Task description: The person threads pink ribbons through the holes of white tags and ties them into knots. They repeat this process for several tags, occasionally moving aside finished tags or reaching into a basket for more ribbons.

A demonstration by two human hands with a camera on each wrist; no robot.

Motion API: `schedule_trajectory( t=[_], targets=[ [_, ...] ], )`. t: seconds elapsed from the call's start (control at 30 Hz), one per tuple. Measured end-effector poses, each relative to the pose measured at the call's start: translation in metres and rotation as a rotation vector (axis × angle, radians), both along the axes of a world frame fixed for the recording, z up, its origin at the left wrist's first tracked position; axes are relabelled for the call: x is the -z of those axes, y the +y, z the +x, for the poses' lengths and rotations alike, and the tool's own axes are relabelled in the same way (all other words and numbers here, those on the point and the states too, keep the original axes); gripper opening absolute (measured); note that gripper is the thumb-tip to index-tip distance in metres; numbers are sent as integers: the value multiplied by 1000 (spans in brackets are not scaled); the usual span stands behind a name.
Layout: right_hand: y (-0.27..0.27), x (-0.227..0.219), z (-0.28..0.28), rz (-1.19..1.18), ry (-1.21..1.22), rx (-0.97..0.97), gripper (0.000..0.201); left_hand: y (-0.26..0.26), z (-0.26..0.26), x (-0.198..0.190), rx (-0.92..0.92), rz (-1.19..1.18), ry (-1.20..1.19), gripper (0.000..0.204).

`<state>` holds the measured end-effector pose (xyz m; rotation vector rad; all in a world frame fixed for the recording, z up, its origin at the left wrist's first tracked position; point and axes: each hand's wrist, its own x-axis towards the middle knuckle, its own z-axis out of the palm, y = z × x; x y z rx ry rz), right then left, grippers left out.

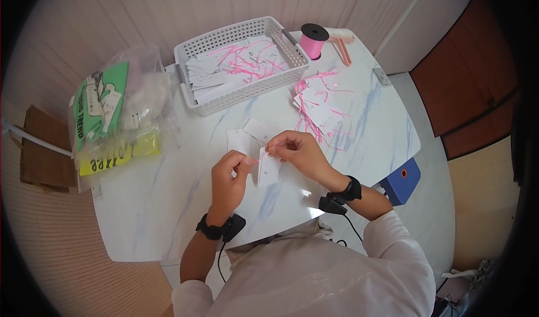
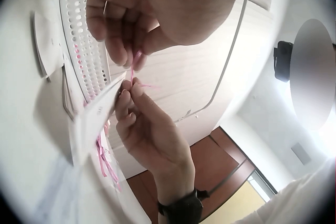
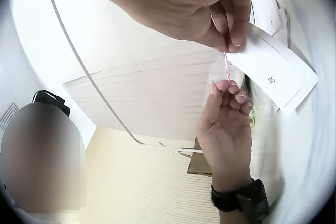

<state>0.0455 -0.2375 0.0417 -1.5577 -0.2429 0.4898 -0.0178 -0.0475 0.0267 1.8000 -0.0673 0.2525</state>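
Observation:
White cards [image 3: 273,74], one printed "95", tilt up over the table with their corner at my right fingertips. My right hand [image 1: 306,155] pinches that corner together with a thin pink ribbon [image 3: 227,66]. The ribbon runs taut across a short gap to my left hand [image 1: 229,182], whose thumb and forefinger pinch its other end. In the left wrist view, a loose ribbon end sticks out beside the right fingertips. Just beyond the held cards, more white cards [image 1: 238,141] lie on the marbled table [image 1: 174,205].
A grey perforated basket [image 1: 252,91] at the back holds cards and pink ribbons. To its right stand a pink ribbon spool [image 1: 311,45] and a pink tool [image 1: 341,47]. Ribboned cards [image 1: 320,106] are piled in front of them. Clear plastic bags [image 1: 140,104] cover the left side.

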Motion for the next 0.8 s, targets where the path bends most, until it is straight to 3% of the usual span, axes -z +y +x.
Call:
schedule_trajectory(
  t=[0.1,0.17,0.3,0.43,0.6,0.8],
  targets=[
    [3,1,-4,-117,-216,15,11,1,1,3,13,5,38,11],
    [7,-1,-9,-121,-196,-9,12,2,2,2,14,85,40,11],
    [14,-8,-14,-89,-183,-65,16,-9,0,-12,-65,-4,65,9],
    [17,-9,-11,-114,-226,-104,18,-5,0,-6,10,-16,91,14],
    [20,-14,-14,-279,-459,12,24,-4,1,-8,14,59,30,20],
    [28,-9,-22,-275,-650,104,29,-7,1,-8,-19,0,21,21]
  ],
)
